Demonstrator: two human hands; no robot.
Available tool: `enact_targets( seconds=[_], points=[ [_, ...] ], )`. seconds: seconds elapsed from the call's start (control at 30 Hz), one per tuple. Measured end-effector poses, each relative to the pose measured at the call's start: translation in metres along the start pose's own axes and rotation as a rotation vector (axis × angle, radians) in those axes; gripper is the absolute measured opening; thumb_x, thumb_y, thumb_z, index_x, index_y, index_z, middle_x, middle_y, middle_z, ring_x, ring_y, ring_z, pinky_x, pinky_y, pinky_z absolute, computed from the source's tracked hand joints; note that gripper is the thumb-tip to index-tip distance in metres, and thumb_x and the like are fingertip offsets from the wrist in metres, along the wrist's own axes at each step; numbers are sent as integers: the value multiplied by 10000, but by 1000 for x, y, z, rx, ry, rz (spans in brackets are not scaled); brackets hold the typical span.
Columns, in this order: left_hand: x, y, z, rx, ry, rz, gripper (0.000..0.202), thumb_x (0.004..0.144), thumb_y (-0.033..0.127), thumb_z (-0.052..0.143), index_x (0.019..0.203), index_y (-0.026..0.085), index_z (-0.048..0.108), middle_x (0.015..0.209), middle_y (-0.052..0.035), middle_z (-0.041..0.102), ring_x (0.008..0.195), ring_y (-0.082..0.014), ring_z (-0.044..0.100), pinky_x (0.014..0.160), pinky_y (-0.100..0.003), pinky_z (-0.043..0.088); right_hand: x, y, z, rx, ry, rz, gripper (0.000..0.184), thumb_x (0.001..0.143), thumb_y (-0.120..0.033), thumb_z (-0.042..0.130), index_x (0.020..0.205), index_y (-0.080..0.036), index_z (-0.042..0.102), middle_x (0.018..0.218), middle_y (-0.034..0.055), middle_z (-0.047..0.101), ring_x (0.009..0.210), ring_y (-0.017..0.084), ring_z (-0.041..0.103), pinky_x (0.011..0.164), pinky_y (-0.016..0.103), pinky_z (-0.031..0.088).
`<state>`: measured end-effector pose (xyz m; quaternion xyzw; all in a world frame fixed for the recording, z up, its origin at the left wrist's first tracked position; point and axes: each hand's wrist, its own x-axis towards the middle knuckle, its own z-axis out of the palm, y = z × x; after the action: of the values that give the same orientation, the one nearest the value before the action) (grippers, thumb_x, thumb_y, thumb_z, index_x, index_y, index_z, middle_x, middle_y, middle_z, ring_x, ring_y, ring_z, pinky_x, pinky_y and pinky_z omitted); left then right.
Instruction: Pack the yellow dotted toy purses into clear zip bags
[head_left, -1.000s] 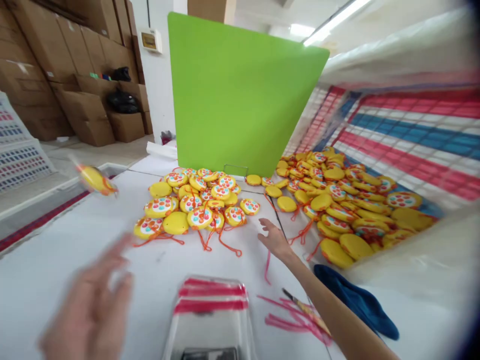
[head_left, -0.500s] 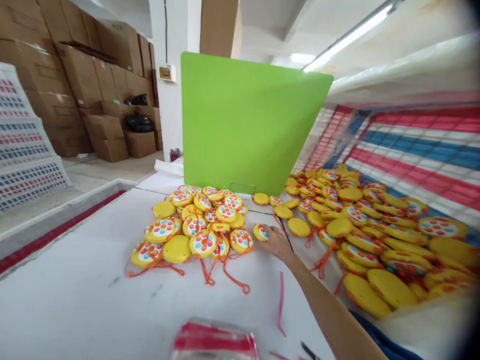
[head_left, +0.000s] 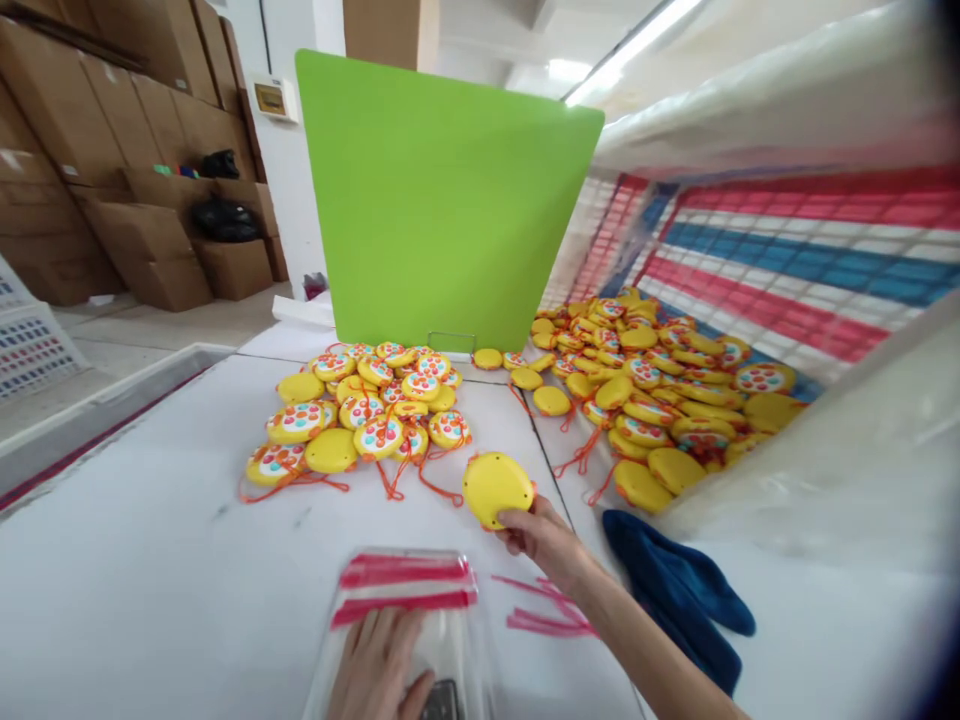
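My right hand [head_left: 541,535] holds a round yellow toy [head_left: 497,488] by its edge, plain back facing me, just above the white table [head_left: 135,590]. My left hand [head_left: 379,665] lies flat on a stack of clear plastic bags with red strips [head_left: 405,585] at the near edge. A pile of yellow toys with coloured dots and orange cords [head_left: 360,420] lies beyond, in front of a green divider board [head_left: 442,200]. A second, larger heap of the same toys [head_left: 660,400] spills from a striped woven sack [head_left: 787,260] on the right.
A dark blue cloth [head_left: 675,590] lies right of my forearm. Loose pink strips [head_left: 544,610] lie beside the bags. Cardboard boxes [head_left: 135,200] stack against the far left wall, and a white crate [head_left: 30,340] stands at the left edge.
My right hand picked one yellow toy from the pile's edge and drew it toward me. My left hand came down onto the stack of bags.
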<state>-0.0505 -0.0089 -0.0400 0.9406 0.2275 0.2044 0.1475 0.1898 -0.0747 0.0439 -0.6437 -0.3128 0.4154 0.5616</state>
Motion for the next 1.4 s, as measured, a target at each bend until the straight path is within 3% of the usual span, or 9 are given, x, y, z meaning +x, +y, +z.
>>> enact_targets(
  seconds=[0.13, 0.3, 0.47, 0.67, 0.77, 0.87, 1.03, 1.23, 1.4],
  points=[
    [-5, 12, -7, -175, 14, -158, 532, 765, 169, 500, 1287, 194, 406, 1088, -96, 606, 988, -242, 562, 845, -402, 481, -26, 2, 10, -133, 8, -13, 259, 625, -295, 670, 807, -141, 568, 624, -6, 566, 534, 109, 474, 487, 222, 365],
    [-5, 20, -14, -378, 33, -276, 644, 787, 146, 451, 1382, 230, 219, 1075, -79, 572, 955, -198, 560, 862, -397, 474, -69, -7, 31, -705, 51, -217, 215, 700, -206, 577, 912, -186, 551, 799, 13, 605, 646, 142, 543, 593, 255, 423],
    [1, 20, -23, -412, 30, -226, 498, 796, 142, 436, 1287, 213, 407, 1058, -78, 585, 979, -211, 535, 872, -410, 459, -101, -9, 50, -825, -32, -362, 229, 725, -125, 566, 934, -215, 537, 881, 26, 594, 716, 161, 567, 633, 269, 451],
    [7, 24, -32, -370, -45, -166, 274, 778, 108, 384, 879, 164, 633, 833, -72, 601, 837, -221, 535, 778, -398, 468, -118, -6, 52, -727, -57, -388, 295, 813, -182, 535, 1099, -236, 488, 999, 56, 599, 834, 193, 586, 732, 312, 480],
    [8, 25, -31, -349, -21, -122, 245, 765, 136, 397, 820, 162, 634, 839, -77, 603, 870, -237, 540, 809, -424, 464, -114, -10, 52, -455, -85, -251, 271, 859, -307, 494, 1116, -222, 493, 901, 32, 611, 689, 150, 587, 601, 257, 500],
    [8, 25, -35, -357, -2, -131, 265, 782, 142, 397, 922, 161, 621, 962, -97, 612, 961, -246, 543, 855, -441, 460, -105, -13, 54, -271, -53, -166, 326, 862, -383, 473, 1121, -187, 502, 859, 32, 617, 625, 133, 582, 518, 230, 496],
    [6, 27, -65, -437, 146, -190, 447, 821, 223, 502, 1257, 203, 406, 1248, -104, 514, 1156, -229, 482, 965, -408, 423, -102, -4, 61, -507, 63, -333, 301, 781, -225, 592, 1079, -232, 551, 1012, 43, 617, 815, 171, 599, 649, 258, 511],
    [4, 37, -70, -593, -5, -25, 372, 802, 88, 492, 1144, 233, 494, 1149, -61, 570, 1068, -173, 544, 920, -308, 469, -110, 11, 75, -581, -20, -441, 246, 842, -208, 527, 1082, -263, 534, 1023, 39, 606, 825, 171, 593, 716, 290, 503],
    [0, 41, -60, -541, 38, 26, 404, 802, 35, 439, 1156, 225, 472, 1158, -76, 558, 1087, -182, 533, 926, -321, 469, -111, 20, 79, -554, -8, -451, 225, 849, -226, 544, 1068, -259, 501, 1002, 33, 592, 848, 163, 577, 707, 264, 484]
  ],
)
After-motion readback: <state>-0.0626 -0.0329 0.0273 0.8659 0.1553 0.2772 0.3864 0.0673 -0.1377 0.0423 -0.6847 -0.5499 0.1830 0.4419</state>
